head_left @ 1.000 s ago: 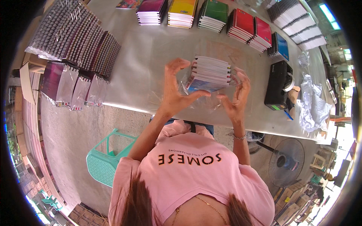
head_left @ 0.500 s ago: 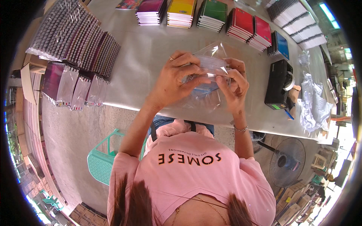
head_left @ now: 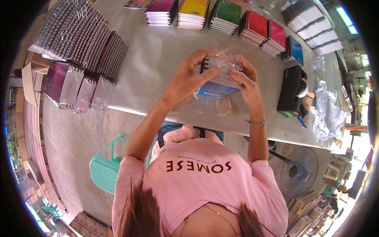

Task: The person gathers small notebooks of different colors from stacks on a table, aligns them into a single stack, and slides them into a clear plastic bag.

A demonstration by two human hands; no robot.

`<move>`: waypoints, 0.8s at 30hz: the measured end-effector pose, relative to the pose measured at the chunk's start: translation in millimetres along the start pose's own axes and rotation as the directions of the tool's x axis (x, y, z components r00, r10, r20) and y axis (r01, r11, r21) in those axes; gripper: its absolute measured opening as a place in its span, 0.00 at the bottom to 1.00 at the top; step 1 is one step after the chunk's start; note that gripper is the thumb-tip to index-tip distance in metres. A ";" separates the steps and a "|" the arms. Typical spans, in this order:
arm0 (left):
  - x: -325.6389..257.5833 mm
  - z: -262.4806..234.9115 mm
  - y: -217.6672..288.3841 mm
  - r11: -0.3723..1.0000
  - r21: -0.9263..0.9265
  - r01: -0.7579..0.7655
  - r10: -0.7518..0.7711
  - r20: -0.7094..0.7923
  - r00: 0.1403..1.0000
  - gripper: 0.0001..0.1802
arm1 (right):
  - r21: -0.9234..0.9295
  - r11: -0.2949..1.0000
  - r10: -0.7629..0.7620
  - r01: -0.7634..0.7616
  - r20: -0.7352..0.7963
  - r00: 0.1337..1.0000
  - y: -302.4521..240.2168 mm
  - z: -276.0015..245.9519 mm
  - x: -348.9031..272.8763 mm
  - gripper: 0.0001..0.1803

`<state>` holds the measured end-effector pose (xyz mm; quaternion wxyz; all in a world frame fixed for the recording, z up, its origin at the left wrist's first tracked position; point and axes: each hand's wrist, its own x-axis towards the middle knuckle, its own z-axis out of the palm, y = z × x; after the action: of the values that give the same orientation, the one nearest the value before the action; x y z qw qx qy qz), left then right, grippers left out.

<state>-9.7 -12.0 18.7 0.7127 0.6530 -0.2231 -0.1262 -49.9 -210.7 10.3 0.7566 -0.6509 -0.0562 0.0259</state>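
Observation:
A small stack of spiral notebooks (head_left: 219,90) with a blue cover stands tilted between my hands above the table, its white page edges turned up. Clear plastic film (head_left: 221,106) wraps loosely about it and hangs out below. My left hand (head_left: 193,75) grips the stack's left end, the thumb lying across the page edges. On the right end, my right hand (head_left: 246,75) is closed in the same way, thumb on the pages and fingers behind. The film at the top hides part of the right fingers.
Along the far edge stand stacks of purple (head_left: 161,8), yellow (head_left: 193,12), green (head_left: 225,15), red (head_left: 254,25) and blue notebooks (head_left: 293,49). Large plastic-wrapped notebook piles (head_left: 75,35) fill the left. A black tape dispenser (head_left: 290,89) and crumpled plastic (head_left: 327,112) lie right.
The stack has tipped so its blue cover and page edges show more. My thumbs have spread apart from the middle, and both hands now hold the ends.

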 end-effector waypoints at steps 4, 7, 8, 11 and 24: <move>1.9 -3.5 -8.0 0.996 -0.085 0.010 -0.001 0.109 0.994 0.11 | -0.179 0.972 -0.152 0.154 0.025 0.988 3.3 -4.1 0.2 0.17; 0.7 -3.1 -8.1 0.998 -0.062 -0.008 0.012 0.073 0.997 0.09 | -0.205 0.973 -0.117 0.111 -0.019 0.993 -11.3 4.8 -12.3 0.20; 1.2 -3.2 -9.0 0.998 -0.054 -0.018 0.022 0.074 0.997 0.10 | -0.254 0.951 -0.178 0.176 0.013 0.984 -12.1 3.3 -14.9 0.22; 0.3 -5.7 -8.9 0.996 0.035 -0.083 0.079 0.102 0.992 0.11 | -0.454 0.863 -0.229 0.221 0.039 0.973 -14.2 4.8 -19.2 0.25; -17.8 -5.1 -10.9 0.614 0.554 -0.563 0.532 0.237 0.813 0.18 | -0.791 0.575 -0.408 0.208 -0.058 0.911 -13.5 13.2 -47.0 0.22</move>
<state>-21.5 -0.4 5.0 0.4661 0.7409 -0.4568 0.1584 -98.5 -205.0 23.1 0.3992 -0.8884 -0.0854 -0.2102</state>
